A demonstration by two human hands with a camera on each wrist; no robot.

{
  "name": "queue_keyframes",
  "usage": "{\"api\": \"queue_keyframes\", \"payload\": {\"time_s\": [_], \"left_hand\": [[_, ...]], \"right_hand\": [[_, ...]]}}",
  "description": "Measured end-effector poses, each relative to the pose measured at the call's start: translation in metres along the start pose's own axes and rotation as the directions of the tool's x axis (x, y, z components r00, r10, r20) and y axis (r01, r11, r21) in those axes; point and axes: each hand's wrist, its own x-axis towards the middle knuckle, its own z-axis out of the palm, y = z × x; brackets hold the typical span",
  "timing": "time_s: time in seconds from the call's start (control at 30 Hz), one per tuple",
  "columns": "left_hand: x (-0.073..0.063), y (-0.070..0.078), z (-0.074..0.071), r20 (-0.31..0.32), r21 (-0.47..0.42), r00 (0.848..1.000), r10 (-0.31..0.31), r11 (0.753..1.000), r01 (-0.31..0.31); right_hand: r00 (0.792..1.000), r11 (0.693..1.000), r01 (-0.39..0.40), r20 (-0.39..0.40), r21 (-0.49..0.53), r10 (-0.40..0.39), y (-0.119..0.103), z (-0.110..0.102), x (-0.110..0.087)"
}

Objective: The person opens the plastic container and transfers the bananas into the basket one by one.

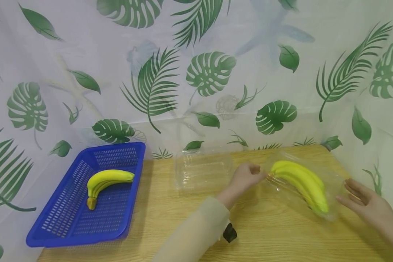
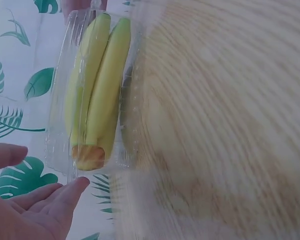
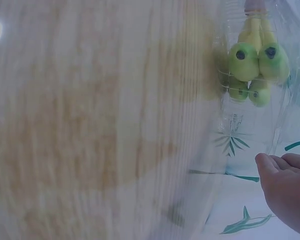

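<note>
A bunch of yellow bananas (image 1: 299, 182) lies inside a clear plastic box (image 2: 60, 125) on the right part of the table. My left hand (image 1: 245, 178) is at the box's left end, by the bananas' brown stem. In the left wrist view its thumb and fingers are spread apart, fingertips right at the box's edge. Past the opposite end is my right hand (image 1: 368, 200), fingers extended toward the box's edge. The right wrist view shows the green, dark-spotted banana tips through the plastic, with the right fingers (image 3: 270, 165) close to the box's near end.
A blue plastic basket (image 1: 129, 214) on the left holds another banana bunch (image 1: 109, 182). Between it and my left hand stands a second clear plastic container (image 1: 201, 169), near the back edge. Leaf-patterned sheeting (image 1: 216, 36) hangs behind the wooden table (image 1: 265, 233).
</note>
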Motion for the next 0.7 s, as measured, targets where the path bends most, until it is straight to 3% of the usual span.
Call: {"api": "queue_keyframes", "payload": {"time_s": [0.4,0.7], "left_hand": [[-0.018,-0.009,-0.01,0.014,0.002,0.999,0.044,0.999,-0.044],[-0.027,-0.014,-0.016,0.06,-0.005,0.998,0.008,1.0,-0.007]], "right_hand": [[0.996,0.994,0.088,-0.013,0.06,-0.088,0.004,0.007,0.005],[0.995,0.995,0.072,0.06,0.069,-0.076,-0.001,0.004,0.005]]}}
